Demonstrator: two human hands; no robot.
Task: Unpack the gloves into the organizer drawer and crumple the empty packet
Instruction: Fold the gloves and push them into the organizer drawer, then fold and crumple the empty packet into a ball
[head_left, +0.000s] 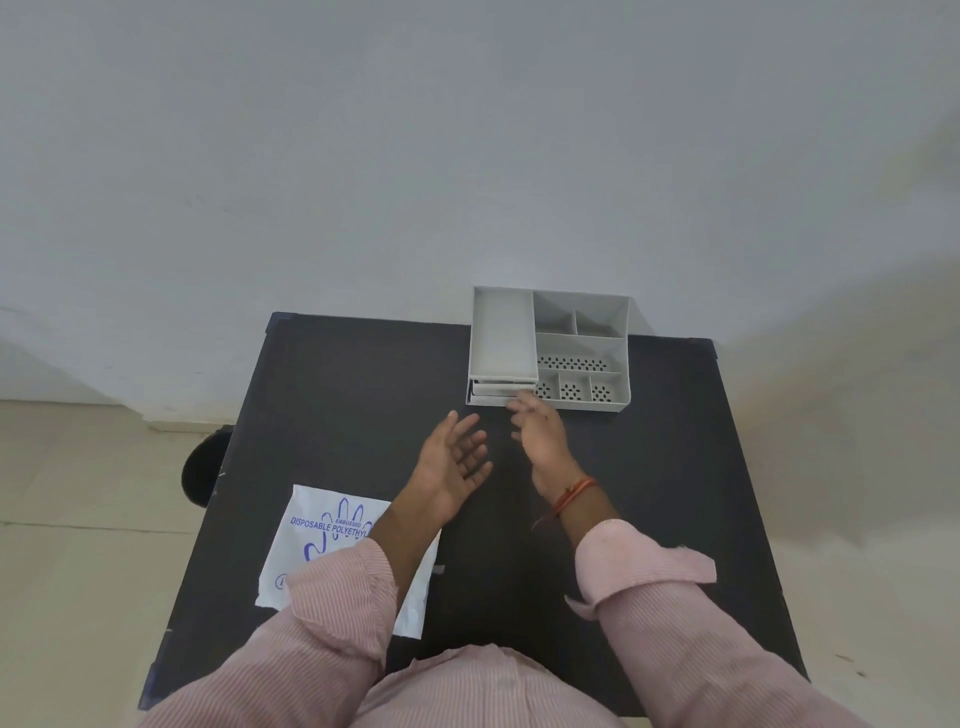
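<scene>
Packet (332, 551) reading "DISPOSABLE POLYETHYL" lies under left forearm, near organizer (550, 351)

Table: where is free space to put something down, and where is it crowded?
Bare dark table lies left of the organizer, beyond the glove packet. Another free patch lies right of the right hand, below the organizer. It is crowded at the drawer, where the left hand is also near.

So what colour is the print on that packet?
Blue on white, on the packet, seen in the head view.
</scene>
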